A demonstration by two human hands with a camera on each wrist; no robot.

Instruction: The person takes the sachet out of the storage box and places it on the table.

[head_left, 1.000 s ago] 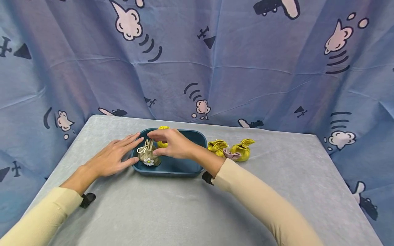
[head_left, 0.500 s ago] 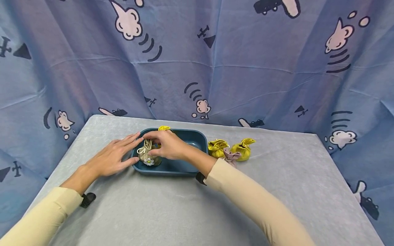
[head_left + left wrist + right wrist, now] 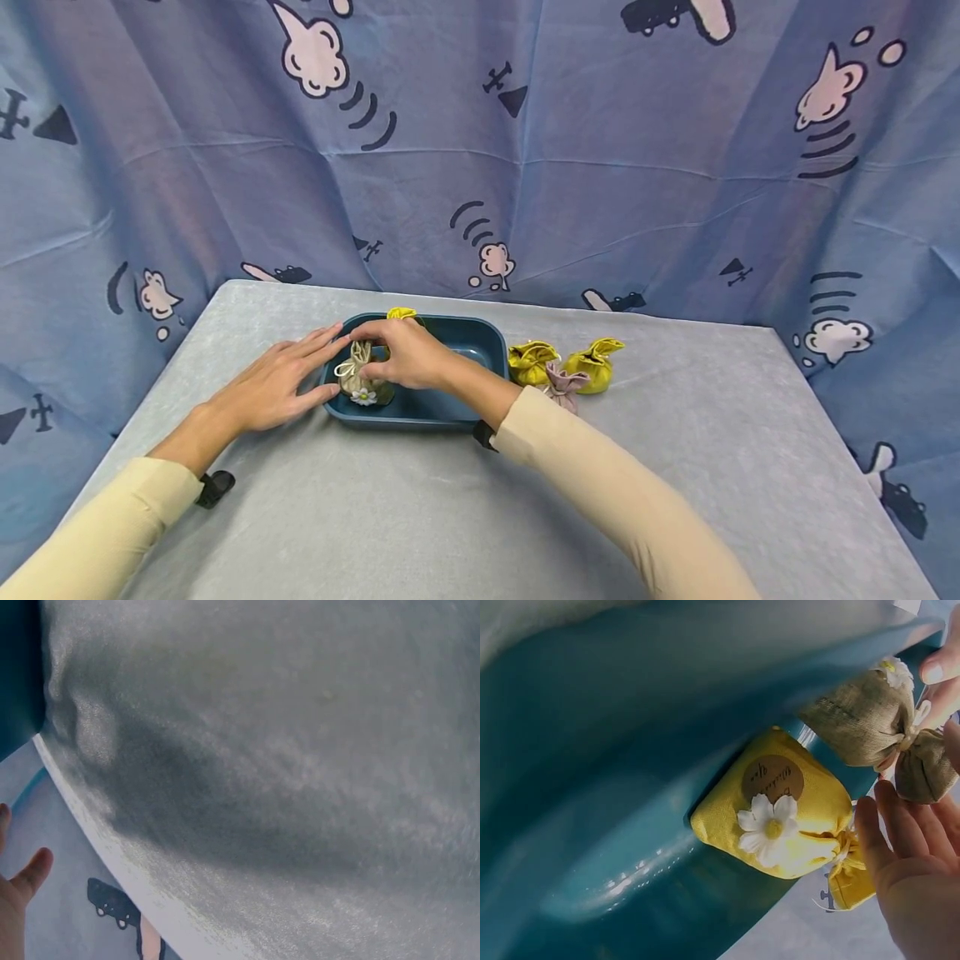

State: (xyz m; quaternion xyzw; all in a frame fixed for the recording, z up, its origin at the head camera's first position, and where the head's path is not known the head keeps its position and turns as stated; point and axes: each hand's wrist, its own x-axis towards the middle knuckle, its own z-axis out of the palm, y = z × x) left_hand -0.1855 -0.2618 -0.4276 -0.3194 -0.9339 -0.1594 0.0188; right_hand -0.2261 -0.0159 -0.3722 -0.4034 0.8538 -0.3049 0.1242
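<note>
A small beige drawstring pouch [image 3: 351, 379] with a white cord bow and daisy stands in the left end of a teal tray [image 3: 420, 424]. My right hand [image 3: 422, 354] reaches in from the right and holds the pouch by its gathered neck, thumb on the near side. Beside the beige pouch, a yellow pouch [image 3: 817, 787] with a daisy and round label is in the tray, mostly covered by the right hand in the head view. My left hand [image 3: 277, 383] lies at the tray's left rim, fingers straight and spread, thumb at the near corner.
Right of the tray stand a yellow pouch [image 3: 531, 361], another yellow pouch [image 3: 593, 371] and a pink pouch [image 3: 565, 382], close together. A grey cloth covers the table [image 3: 360, 508]. A blue printed curtain [image 3: 420, 208] hangs behind it.
My right hand has moved slightly left and closed its thumb and fingers onto the beige pouch's neck. More of the pink pouch shows now. The left hand has stayed still.
</note>
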